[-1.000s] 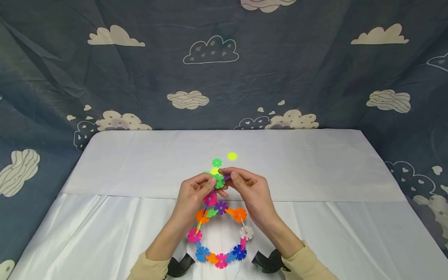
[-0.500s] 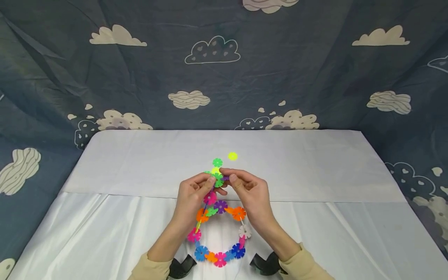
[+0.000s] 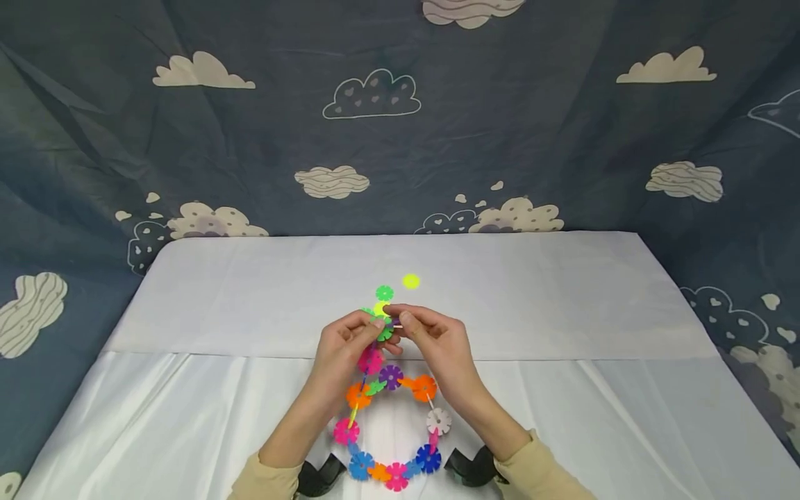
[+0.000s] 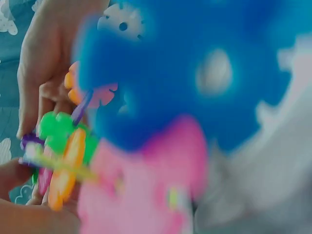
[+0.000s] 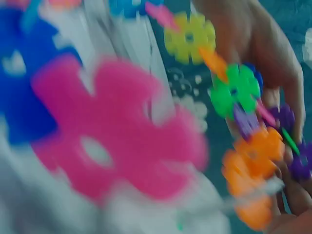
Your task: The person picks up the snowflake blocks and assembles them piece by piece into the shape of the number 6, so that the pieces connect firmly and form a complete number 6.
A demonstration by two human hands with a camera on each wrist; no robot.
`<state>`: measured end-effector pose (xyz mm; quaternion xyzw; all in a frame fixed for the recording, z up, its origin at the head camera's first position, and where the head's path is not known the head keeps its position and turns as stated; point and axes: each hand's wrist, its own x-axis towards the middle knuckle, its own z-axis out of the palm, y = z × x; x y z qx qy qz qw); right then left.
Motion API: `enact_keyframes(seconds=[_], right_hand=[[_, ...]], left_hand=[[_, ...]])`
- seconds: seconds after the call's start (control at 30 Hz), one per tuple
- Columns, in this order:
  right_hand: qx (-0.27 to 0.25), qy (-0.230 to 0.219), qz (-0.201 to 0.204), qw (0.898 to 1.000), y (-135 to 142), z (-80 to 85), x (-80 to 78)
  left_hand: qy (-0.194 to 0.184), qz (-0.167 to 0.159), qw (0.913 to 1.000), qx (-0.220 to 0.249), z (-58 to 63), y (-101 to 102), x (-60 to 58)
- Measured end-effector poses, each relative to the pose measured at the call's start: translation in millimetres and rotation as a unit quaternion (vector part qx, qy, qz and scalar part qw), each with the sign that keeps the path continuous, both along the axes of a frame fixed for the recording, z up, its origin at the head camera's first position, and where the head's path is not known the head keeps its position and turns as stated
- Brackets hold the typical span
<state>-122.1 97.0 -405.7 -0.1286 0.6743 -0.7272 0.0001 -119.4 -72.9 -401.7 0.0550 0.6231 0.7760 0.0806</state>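
Observation:
In the head view my left hand (image 3: 337, 351) pinches a green notched flower disc (image 3: 383, 331) between thumb and fingers. My right hand (image 3: 446, 347) pinches a small piece close against it; a purple disc (image 3: 396, 322) shows beside a pale edge there, mostly hidden by fingertips. From the left hand a chain of linked plastic flower discs runs down into a loop, with pink (image 3: 346, 430), orange (image 3: 424, 388), white (image 3: 439, 421) and dark blue (image 3: 428, 459) discs. Both wrist views show the chain near the fingers, with blurred blue (image 4: 161, 73) and pink (image 5: 122, 131) discs close up.
Beyond the hands are a yellow disc (image 3: 410, 281) and a green disc (image 3: 384, 293). A white cloth (image 3: 219, 298) covers the table. A dark cloud-print curtain (image 3: 375, 42) stands behind it. Black curved bands (image 3: 321, 476) sit at both wrists.
My right fingertips have come slightly left, closer to the green disc, and cover more of the purple disc. A pale edge now shows there. The head view has shifted a little.

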Motion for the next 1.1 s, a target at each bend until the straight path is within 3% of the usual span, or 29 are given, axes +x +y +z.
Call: enact_keyframes(seconds=[0.2,0.33,0.4,0.57,0.77,0.93,1.1], right_hand=[[0.044,-0.009,-0.006,0.999,17.5,-3.0,-23.6],[0.122,-0.014,0.024,0.992,29.9,-6.4,-51.7],[0.188,-0.009,0.041,0.981,35.2,-9.1,-68.8],[0.33,-0.002,0.048,0.943,46.6,-18.1,-111.3],[0.367,-0.034,0.095,0.925,53.5,-29.1,-151.0],[0.402,-0.012,0.151,0.903,54.1,-33.1,-166.6],[0.45,0.023,0.164,0.878,47.4,-31.2,-167.0]], left_hand=[[-0.011,0.009,0.9996,-0.023,3.4,-8.2,-3.3],[-0.023,0.012,0.9993,-0.026,2.6,-10.9,-5.5],[-0.027,0.014,0.9992,-0.026,1.1,-11.9,-6.5],[-0.036,0.009,0.9991,-0.019,-3.0,-12.6,-8.1],[-0.037,0.0,0.9993,-0.008,-5.9,-11.4,-8.9],[-0.037,-0.002,0.9993,-0.001,-6.6,-11.1,-8.4],[-0.037,-0.001,0.9993,0.003,-5.6,-11.0,-8.7]])
